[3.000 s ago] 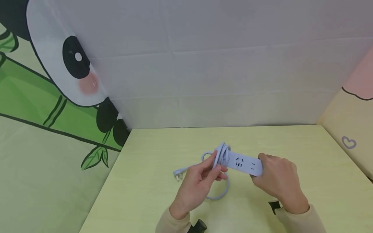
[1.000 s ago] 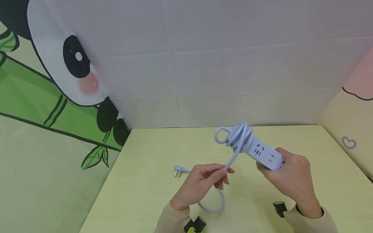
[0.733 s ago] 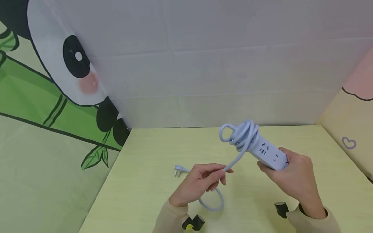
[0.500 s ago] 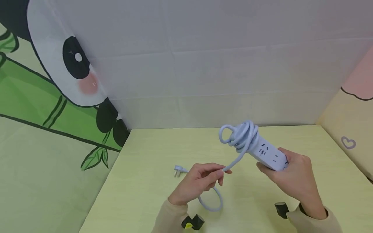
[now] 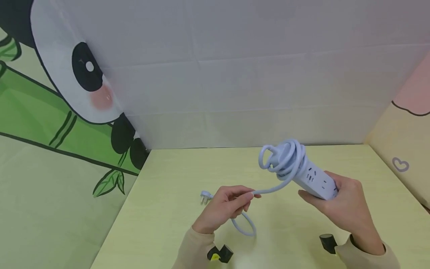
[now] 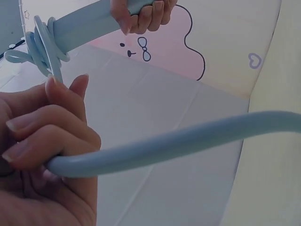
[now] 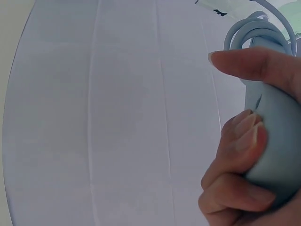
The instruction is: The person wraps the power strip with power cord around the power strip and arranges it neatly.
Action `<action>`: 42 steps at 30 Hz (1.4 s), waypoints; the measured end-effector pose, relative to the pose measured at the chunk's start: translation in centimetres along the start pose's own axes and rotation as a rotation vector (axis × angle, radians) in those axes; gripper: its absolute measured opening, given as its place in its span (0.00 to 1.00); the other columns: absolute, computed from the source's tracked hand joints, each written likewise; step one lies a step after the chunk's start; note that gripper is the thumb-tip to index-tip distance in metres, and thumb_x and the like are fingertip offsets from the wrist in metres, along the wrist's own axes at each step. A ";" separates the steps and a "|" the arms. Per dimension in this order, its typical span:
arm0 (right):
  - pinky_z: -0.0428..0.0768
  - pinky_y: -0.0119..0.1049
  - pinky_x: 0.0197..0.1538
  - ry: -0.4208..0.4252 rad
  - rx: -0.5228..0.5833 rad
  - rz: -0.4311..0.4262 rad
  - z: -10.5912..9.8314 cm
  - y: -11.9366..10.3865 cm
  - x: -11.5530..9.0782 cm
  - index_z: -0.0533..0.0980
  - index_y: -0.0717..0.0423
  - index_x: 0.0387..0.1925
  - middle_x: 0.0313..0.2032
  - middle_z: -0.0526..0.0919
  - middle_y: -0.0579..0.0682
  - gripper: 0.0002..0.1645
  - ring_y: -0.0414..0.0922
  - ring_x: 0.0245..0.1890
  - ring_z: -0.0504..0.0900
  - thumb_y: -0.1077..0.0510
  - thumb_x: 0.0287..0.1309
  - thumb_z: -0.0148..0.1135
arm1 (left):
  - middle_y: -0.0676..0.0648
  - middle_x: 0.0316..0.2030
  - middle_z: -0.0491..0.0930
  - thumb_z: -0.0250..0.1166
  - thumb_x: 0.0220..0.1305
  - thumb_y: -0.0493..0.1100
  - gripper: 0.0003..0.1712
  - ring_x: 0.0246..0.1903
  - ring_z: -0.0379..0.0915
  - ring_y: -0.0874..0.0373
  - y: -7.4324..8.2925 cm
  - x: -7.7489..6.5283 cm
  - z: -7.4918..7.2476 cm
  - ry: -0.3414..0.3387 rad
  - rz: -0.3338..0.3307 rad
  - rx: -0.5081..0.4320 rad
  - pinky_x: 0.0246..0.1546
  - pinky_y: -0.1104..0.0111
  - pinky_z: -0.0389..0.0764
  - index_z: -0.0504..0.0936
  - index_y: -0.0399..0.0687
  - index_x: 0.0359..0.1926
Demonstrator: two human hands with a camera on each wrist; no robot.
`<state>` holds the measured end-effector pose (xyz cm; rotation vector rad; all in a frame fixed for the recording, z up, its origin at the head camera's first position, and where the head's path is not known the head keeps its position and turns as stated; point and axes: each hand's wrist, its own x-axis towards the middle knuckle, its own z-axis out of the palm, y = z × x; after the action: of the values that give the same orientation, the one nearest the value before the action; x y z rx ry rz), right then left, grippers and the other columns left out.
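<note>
Compared with three seconds ago, the strip has risen and tilted more steeply, and a longer run of cord now spans the gap to the left hand. That hand pinches the cord; the right hand grips the strip by its far end, above the desk, with the coils bunched at the other.

Tightening looks like the main risk: the turns cross each other, so a pull on this run could cinch them into a knot. Holding the strip at one end only, the right hand could also let it twist under a hard tug. A light pinch could slip and let the slack drop. Below the left hand, a loop hangs near the camera and might snag on it. Whether the plug rests on the desk is hard to tell; if it does, it could drag.
</note>
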<state>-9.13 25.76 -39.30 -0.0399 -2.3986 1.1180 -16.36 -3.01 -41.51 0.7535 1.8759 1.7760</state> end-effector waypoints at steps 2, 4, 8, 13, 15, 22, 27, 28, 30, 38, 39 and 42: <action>0.69 0.30 0.26 -0.023 0.014 -0.026 0.0 0.0 0.0 0.81 0.46 0.25 0.20 0.81 0.36 0.16 0.34 0.21 0.74 0.57 0.37 0.85 | 0.52 0.22 0.70 0.61 0.74 0.48 0.17 0.14 0.52 0.61 -0.1 0.0 -0.1 0.018 -0.020 -0.002 0.19 0.74 0.57 0.86 0.39 0.49; 0.69 0.30 0.26 -0.045 0.030 -0.054 0.0 0.0 0.0 0.81 0.45 0.25 0.20 0.81 0.37 0.16 0.34 0.21 0.75 0.58 0.37 0.85 | 0.53 0.19 0.67 0.62 0.73 0.49 0.18 0.14 0.52 0.62 -0.2 0.0 -0.3 0.041 -0.031 -0.004 0.19 0.74 0.57 0.86 0.37 0.47; 0.71 0.29 0.26 -0.084 0.046 -0.104 0.1 0.2 -0.2 0.82 0.45 0.27 0.22 0.82 0.36 0.18 0.34 0.22 0.76 0.60 0.36 0.85 | 0.53 0.17 0.64 0.65 0.71 0.50 0.19 0.15 0.52 0.62 -0.5 0.1 -0.5 0.091 -0.050 -0.008 0.19 0.74 0.57 0.85 0.35 0.40; 0.71 0.29 0.26 -0.150 0.109 -0.172 0.2 0.4 -0.4 0.81 0.43 0.27 0.22 0.81 0.36 0.20 0.35 0.21 0.76 0.63 0.36 0.84 | 0.54 0.16 0.64 0.67 0.69 0.52 0.20 0.15 0.55 0.62 -0.7 0.2 -0.8 0.145 -0.090 -0.003 0.21 0.73 0.60 0.81 0.38 0.30; 0.70 0.29 0.25 -0.181 0.131 -0.210 0.3 0.5 -0.4 0.80 0.41 0.26 0.21 0.80 0.36 0.21 0.35 0.20 0.75 0.64 0.36 0.84 | 0.55 0.15 0.63 0.68 0.67 0.53 0.21 0.16 0.55 0.61 -0.8 0.3 -0.9 0.163 -0.101 0.004 0.22 0.73 0.60 0.80 0.40 0.27; 0.71 0.29 0.23 -0.280 0.175 -0.311 0.5 0.9 -0.5 0.77 0.38 0.26 0.21 0.78 0.34 0.25 0.33 0.20 0.75 0.66 0.36 0.83 | 0.55 0.15 0.60 0.70 0.65 0.50 0.18 0.16 0.55 0.62 -1.0 0.4 -1.2 0.225 -0.122 -0.017 0.24 0.72 0.60 0.79 0.45 0.24; 0.71 0.27 0.22 -0.354 0.189 -0.371 0.7 1.1 -0.4 0.75 0.38 0.25 0.20 0.77 0.32 0.26 0.31 0.19 0.74 0.68 0.35 0.82 | 0.56 0.15 0.60 0.72 0.63 0.48 0.17 0.16 0.53 0.62 -1.2 0.5 -1.2 0.266 -0.135 -0.048 0.22 0.73 0.57 0.80 0.45 0.23; 0.71 0.27 0.22 -0.369 0.185 -0.379 0.7 1.1 -0.4 0.75 0.37 0.25 0.20 0.76 0.32 0.26 0.30 0.19 0.74 0.68 0.35 0.81 | 0.56 0.15 0.59 0.73 0.63 0.49 0.17 0.16 0.53 0.62 -1.2 0.6 -1.2 0.272 -0.137 -0.053 0.21 0.73 0.57 0.80 0.45 0.23; 0.70 0.26 0.21 -0.389 0.171 -0.393 0.8 1.1 -0.4 0.74 0.36 0.25 0.20 0.75 0.31 0.27 0.29 0.19 0.73 0.68 0.35 0.81 | 0.57 0.15 0.58 0.74 0.61 0.50 0.17 0.16 0.51 0.62 -1.3 0.6 -1.2 0.283 -0.142 -0.057 0.21 0.73 0.56 0.80 0.46 0.23; 0.70 0.23 0.24 -0.447 0.107 -0.447 0.9 1.3 -0.3 0.71 0.33 0.23 0.19 0.72 0.27 0.30 0.27 0.20 0.72 0.69 0.30 0.79 | 0.57 0.16 0.57 0.78 0.56 0.51 0.18 0.17 0.51 0.62 -1.3 0.7 -1.1 0.297 -0.168 -0.062 0.21 0.73 0.55 0.79 0.48 0.22; 0.70 0.23 0.24 -0.455 0.102 -0.448 0.9 1.3 -0.3 0.71 0.32 0.23 0.19 0.71 0.26 0.31 0.27 0.19 0.71 0.69 0.30 0.79 | 0.57 0.16 0.59 0.78 0.56 0.50 0.17 0.18 0.51 0.63 -1.3 0.7 -1.1 0.295 -0.172 -0.061 0.22 0.73 0.55 0.81 0.48 0.23; 0.67 0.20 0.23 -0.478 0.091 -0.463 1.0 1.4 -0.4 0.70 0.32 0.22 0.18 0.69 0.25 0.31 0.25 0.19 0.68 0.69 0.30 0.78 | 0.58 0.16 0.61 0.77 0.56 0.49 0.14 0.17 0.51 0.63 -1.5 0.8 -1.1 0.287 -0.181 -0.051 0.21 0.74 0.54 0.83 0.48 0.26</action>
<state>-9.52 25.90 -41.04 0.8566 -2.5497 1.0924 -17.82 -3.37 -42.89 0.3103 1.9965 1.8849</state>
